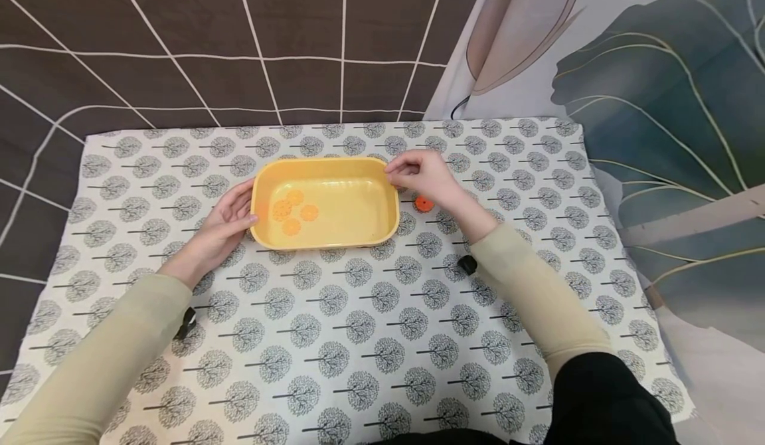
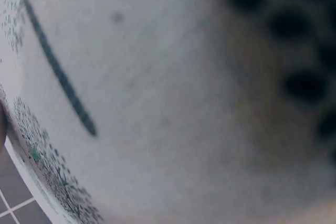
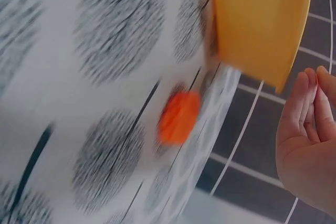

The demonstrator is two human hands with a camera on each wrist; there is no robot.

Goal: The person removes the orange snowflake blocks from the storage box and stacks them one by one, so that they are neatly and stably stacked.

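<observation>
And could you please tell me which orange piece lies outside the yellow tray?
The single orange piece on the tree-print cloth, below the right hand in the head view; the other pieces lie inside the yellow tray.

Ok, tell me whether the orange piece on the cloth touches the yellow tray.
Apart: the head view shows patterned cloth between the orange piece and the yellow tray.
</observation>
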